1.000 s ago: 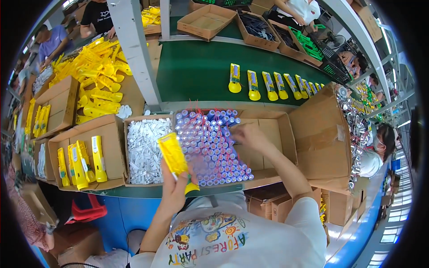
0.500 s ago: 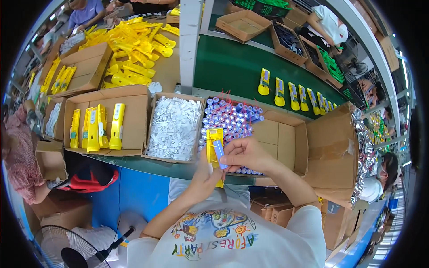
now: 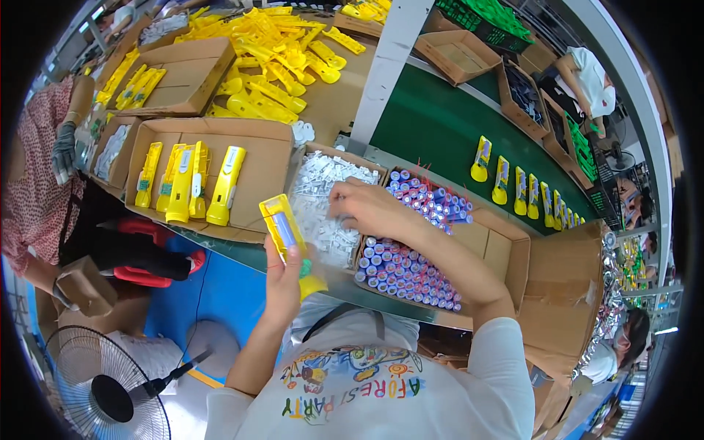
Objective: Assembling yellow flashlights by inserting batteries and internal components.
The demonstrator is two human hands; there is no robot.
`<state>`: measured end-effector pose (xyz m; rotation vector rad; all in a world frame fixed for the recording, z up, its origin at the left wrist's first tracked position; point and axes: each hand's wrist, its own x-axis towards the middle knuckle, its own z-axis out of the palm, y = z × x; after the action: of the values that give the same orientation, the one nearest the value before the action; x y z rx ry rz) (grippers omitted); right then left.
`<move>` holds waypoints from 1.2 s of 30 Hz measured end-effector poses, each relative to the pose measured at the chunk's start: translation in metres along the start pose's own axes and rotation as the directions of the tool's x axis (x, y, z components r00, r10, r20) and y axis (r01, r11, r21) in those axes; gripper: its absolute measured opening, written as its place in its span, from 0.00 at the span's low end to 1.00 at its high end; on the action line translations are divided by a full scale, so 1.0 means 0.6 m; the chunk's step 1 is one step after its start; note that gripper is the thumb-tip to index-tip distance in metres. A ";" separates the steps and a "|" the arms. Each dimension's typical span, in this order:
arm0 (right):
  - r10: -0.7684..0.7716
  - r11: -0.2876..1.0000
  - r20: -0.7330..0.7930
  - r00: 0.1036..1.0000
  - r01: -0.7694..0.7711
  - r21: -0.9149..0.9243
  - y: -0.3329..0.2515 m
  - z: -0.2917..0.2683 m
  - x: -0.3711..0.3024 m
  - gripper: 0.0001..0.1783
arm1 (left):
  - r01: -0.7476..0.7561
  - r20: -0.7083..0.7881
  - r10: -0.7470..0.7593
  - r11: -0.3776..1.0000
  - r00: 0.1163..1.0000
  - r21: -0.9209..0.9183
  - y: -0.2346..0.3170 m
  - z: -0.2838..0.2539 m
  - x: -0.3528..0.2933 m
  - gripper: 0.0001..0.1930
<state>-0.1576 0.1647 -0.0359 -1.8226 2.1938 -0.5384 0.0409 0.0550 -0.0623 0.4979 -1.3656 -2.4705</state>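
Note:
My left hand point(image 3: 281, 284) is closed around a yellow flashlight housing point(image 3: 273, 207), tilted with its wide head toward me. A blue-purple battery cell point(image 3: 284, 229) lies in the hollow of the housing, and a bit of green shows near the head. Over the carton of small white plastic parts point(image 3: 326, 174), my right hand point(image 3: 359, 205) reaches down with curled fingers. Its fingertips are slightly blurred among the parts, so what they pinch cannot be made out. Under my right forearm stands a carton of upright battery cells point(image 3: 400, 271) with red wires.
A carton point(image 3: 253, 132) at left holds several yellow flashlights point(image 3: 226, 187). Behind it lies a heap of yellow housings point(image 3: 271, 55). Filled housings point(image 3: 501, 180) line the green belt point(image 3: 433, 110). A metal post point(image 3: 385, 73) rises between. A fan point(image 3: 110, 396) and a gloved co-worker point(image 3: 64, 150) are at left.
My right hand has left the battery cell and moved to the carton of white parts. My left hand has carried the housing leftward, the cell now lying inside it. The view has shifted.

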 end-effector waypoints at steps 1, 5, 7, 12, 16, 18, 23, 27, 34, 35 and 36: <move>-0.004 1.000 -0.002 1.000 0.004 0.000 0.011 0.005 0.003 0.12 | 0.020 -0.017 -0.021 1.000 1.000 -0.020 0.008 -0.002 -0.001 0.16; -0.139 0.990 0.024 0.990 0.139 -0.005 0.016 -0.009 0.000 0.08 | 0.023 0.035 -0.022 1.000 0.999 -0.021 -0.002 0.000 -0.006 0.16; -0.090 0.986 -0.022 0.996 0.092 0.138 0.017 -0.015 -0.015 0.09 | 0.056 0.037 -0.054 0.997 0.998 -0.048 -0.005 0.012 -0.010 0.16; -0.025 0.980 -0.218 0.976 0.066 0.186 0.006 -0.015 -0.039 0.09 | 0.143 0.123 -0.134 0.987 0.983 -0.068 -0.021 0.025 -0.017 0.14; 0.269 0.878 -0.247 0.931 -0.131 0.461 0.001 -0.018 -0.043 0.09 | 0.160 0.149 -0.151 0.986 0.977 -0.053 -0.016 0.031 -0.018 0.12; 0.318 0.827 -0.240 0.917 -0.144 0.544 0.006 -0.013 -0.044 0.09 | 0.154 0.160 -0.146 0.987 0.976 -0.039 -0.017 0.028 -0.018 0.12; 0.094 0.994 -0.549 0.831 -0.049 0.096 0.009 -0.011 -0.041 0.10 | 0.162 0.147 -0.158 0.987 0.976 -0.011 -0.013 0.028 -0.016 0.12; -0.130 0.984 -0.684 0.718 0.007 -0.181 -0.029 -0.020 -0.032 0.08 | 0.137 0.207 -0.142 0.990 0.968 0.037 -0.021 0.025 -0.010 0.17; -0.056 0.998 -0.660 0.750 0.069 -0.007 -0.059 -0.013 -0.036 0.09 | 0.134 0.257 -0.146 0.989 0.955 0.062 -0.013 0.028 -0.006 0.19; -0.055 0.998 -0.632 0.773 0.049 -0.026 -0.065 -0.017 -0.036 0.12 | 0.135 0.257 -0.147 0.989 0.955 0.062 -0.011 0.027 -0.007 0.19; -0.053 0.999 -0.632 0.773 0.048 -0.026 -0.069 -0.018 -0.037 0.12 | 0.106 0.272 -0.134 0.988 0.953 0.115 -0.010 0.026 -0.008 0.19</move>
<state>-0.1208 0.1812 -0.0093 -1.8966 2.5386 -1.3309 0.0380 0.0717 -0.0586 0.2654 -1.6148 -2.6620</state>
